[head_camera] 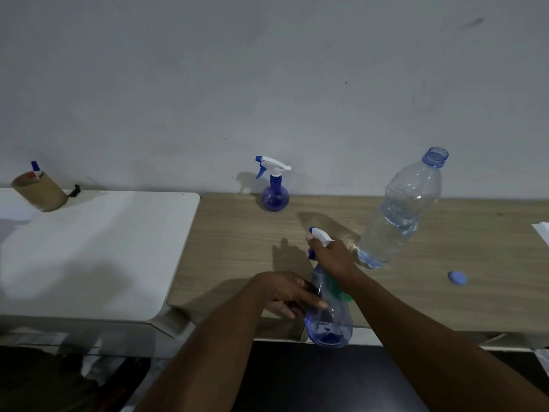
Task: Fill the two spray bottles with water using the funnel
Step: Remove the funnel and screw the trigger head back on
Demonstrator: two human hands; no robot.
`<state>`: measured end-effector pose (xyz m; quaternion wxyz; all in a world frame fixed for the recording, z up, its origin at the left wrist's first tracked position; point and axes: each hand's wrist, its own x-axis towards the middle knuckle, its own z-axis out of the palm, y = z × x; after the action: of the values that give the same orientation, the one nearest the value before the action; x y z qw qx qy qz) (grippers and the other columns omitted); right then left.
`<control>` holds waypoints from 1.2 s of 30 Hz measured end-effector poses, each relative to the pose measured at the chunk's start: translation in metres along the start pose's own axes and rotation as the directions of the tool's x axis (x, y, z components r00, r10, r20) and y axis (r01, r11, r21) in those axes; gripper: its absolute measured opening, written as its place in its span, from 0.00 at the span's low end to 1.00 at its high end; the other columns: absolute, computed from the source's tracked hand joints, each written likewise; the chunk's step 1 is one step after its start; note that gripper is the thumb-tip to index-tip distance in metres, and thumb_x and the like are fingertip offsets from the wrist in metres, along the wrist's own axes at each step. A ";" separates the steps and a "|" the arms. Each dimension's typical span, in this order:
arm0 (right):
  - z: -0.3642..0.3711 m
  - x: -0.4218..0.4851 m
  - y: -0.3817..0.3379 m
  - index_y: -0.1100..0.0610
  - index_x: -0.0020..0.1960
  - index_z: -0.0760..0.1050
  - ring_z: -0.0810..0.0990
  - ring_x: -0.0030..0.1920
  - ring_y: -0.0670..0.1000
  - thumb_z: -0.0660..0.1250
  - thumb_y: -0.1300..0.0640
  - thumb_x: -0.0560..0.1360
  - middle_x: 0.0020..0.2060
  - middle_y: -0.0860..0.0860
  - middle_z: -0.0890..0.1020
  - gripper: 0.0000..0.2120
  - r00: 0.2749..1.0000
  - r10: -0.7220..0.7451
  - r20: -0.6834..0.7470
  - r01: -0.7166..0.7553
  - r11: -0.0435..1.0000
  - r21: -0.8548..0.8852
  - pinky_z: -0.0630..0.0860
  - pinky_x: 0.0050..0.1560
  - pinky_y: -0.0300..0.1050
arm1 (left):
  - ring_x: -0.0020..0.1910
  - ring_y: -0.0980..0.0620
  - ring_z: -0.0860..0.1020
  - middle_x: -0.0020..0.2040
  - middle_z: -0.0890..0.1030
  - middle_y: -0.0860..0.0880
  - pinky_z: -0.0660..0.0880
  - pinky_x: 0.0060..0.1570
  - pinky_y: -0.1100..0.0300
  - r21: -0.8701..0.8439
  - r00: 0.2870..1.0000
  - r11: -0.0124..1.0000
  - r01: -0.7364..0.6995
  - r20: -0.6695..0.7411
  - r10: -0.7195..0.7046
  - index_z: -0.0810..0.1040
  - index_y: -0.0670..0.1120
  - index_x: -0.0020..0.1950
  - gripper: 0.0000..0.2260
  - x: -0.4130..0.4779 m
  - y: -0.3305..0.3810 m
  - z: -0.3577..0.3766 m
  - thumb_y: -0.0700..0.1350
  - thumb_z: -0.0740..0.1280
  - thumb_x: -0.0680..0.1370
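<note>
A blue see-through spray bottle [329, 322] stands at the wooden table's front edge. My left hand [292, 292] holds its body from the left. My right hand [329, 255] grips its white trigger head [319, 234] on top. A bit of green, perhaps the funnel [344, 296], shows behind the bottle under my right wrist. A second blue spray bottle [274, 188] with its white trigger head on stands by the wall. A large clear water bottle [398, 215], uncapped and partly full, stands to the right.
The water bottle's blue cap [457, 277] lies on the wooden table [237, 248] at the right. A white table [89, 248] adjoins on the left, with a cardboard tube [40, 190] holding a marker. White paper [542, 231] lies at the right edge.
</note>
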<state>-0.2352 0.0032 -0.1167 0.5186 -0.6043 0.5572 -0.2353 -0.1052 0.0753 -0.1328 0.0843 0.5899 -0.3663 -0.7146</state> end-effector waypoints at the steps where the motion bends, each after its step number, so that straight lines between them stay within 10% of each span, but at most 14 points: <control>1: 0.000 0.001 0.003 0.57 0.55 0.79 0.79 0.39 0.50 0.63 0.45 0.80 0.39 0.55 0.83 0.16 1.000 -0.001 0.011 0.001 1.000 -0.010 0.73 0.39 0.41 | 0.48 0.52 0.82 0.50 0.86 0.49 0.78 0.51 0.59 0.021 1.000 1.000 0.008 0.000 -0.008 0.83 0.48 0.62 0.22 0.001 0.000 0.001 0.52 0.80 0.70; 6: -0.002 0.004 0.011 0.55 0.65 0.76 0.81 0.40 0.50 0.62 0.46 0.80 0.40 0.57 0.84 0.18 1.000 0.001 0.029 0.000 1.000 -0.024 0.75 0.42 0.41 | 0.60 0.46 0.81 0.59 0.84 0.44 0.74 0.67 0.51 0.032 0.999 0.999 0.039 0.019 -0.039 0.83 0.48 0.61 0.26 0.008 -0.002 0.003 0.54 0.82 0.66; 12: 0.001 0.005 0.011 0.51 0.71 0.72 0.78 0.35 0.48 0.63 0.51 0.80 0.33 0.52 0.80 0.19 0.998 -0.050 0.039 0.050 0.999 0.005 0.76 0.41 0.44 | 0.50 0.53 0.83 0.53 0.86 0.49 0.77 0.51 0.60 0.080 1.000 0.997 0.002 -0.027 0.000 0.82 0.49 0.63 0.21 0.004 0.002 0.004 0.53 0.78 0.72; 30: 0.014 0.008 0.017 0.61 0.61 0.79 0.80 0.35 0.54 0.64 0.57 0.77 0.34 0.60 0.82 0.15 0.995 0.020 0.094 -0.017 0.999 -0.031 0.79 0.46 0.52 | 0.54 0.51 0.82 0.55 0.84 0.48 0.77 0.61 0.57 0.087 0.999 0.996 0.031 -0.017 -0.030 0.79 0.47 0.67 0.23 0.002 -0.005 0.001 0.51 0.77 0.74; 36: 0.015 0.007 0.009 0.48 0.67 0.75 0.82 0.39 0.53 0.65 0.52 0.77 0.36 0.55 0.84 0.19 0.996 -0.022 0.085 0.027 0.998 -0.059 0.80 0.49 0.53 | 0.51 0.52 0.83 0.53 0.85 0.49 0.78 0.55 0.60 0.125 0.999 0.992 0.027 -0.027 -0.023 0.81 0.49 0.62 0.20 0.000 -0.005 -0.006 0.53 0.77 0.73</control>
<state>-0.2243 0.0038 -0.1323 0.5203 -0.6358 0.5343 -0.1989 -0.0983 0.0760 -0.1361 0.0428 0.6076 -0.4019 -0.6837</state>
